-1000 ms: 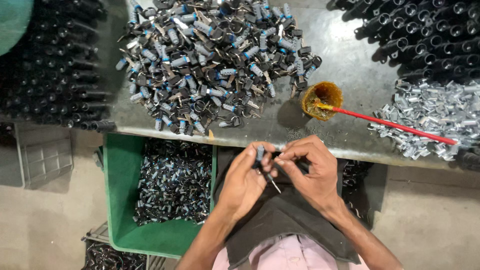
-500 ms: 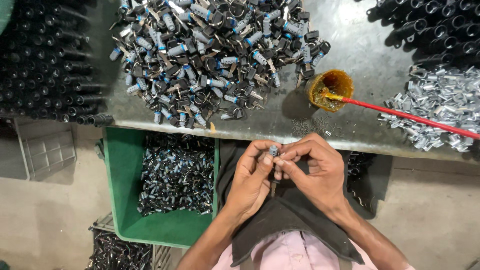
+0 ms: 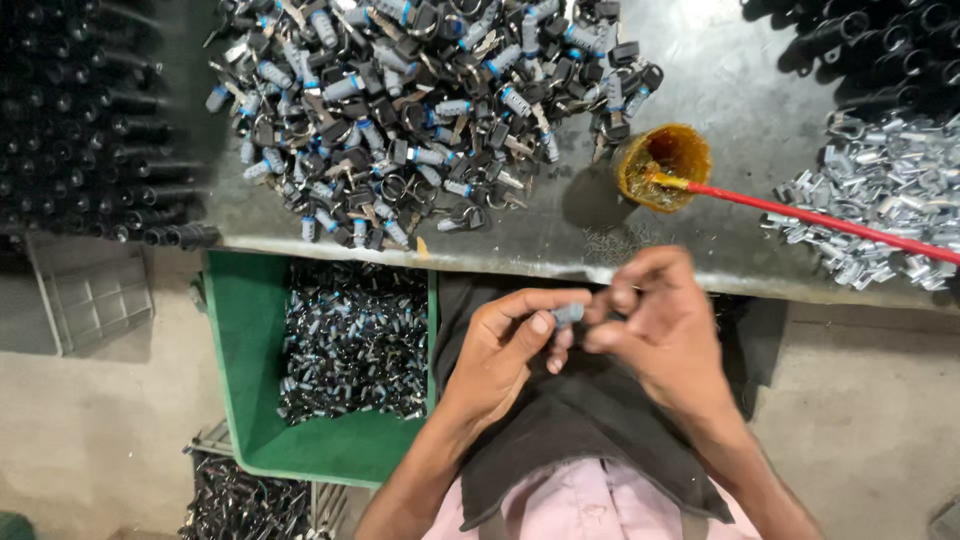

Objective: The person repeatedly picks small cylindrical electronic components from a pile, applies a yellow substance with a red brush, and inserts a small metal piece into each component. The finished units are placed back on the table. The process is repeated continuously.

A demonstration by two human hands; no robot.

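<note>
From the head view, both hands meet just below the near edge of the surface (image 3: 560, 250), over a dark cloth (image 3: 570, 440) on the person's lap. The left hand (image 3: 505, 350) pinches a small grey-blue cylinder (image 3: 568, 316) between thumb and fingers. The right hand (image 3: 665, 330) closes its fingertips on the same small part from the other side, so the two hands touch around it. The part sits between the hands, clear of the surface edge and slightly below it.

On the surface above, a wide pile of keys and small cylinders (image 3: 420, 110) spreads almost to the near edge, leaving only a thin bare strip along it. To its right stands a small amber cup (image 3: 662, 165) with a red stick (image 3: 830, 222) resting in it, the stick slanting out towards the right edge of the picture. Beyond the stick lies a heap of shiny metal pieces (image 3: 880, 200). Between the key pile and the cup there is a patch of bare grey metal. Black tubes (image 3: 90, 130) are stacked at the far left and others at the top right corner.

Under the surface, left of the hands, a green bin (image 3: 240, 400) holds more dark small parts and sits close against the cloth. The floor (image 3: 90, 440) to the left of it is open.
</note>
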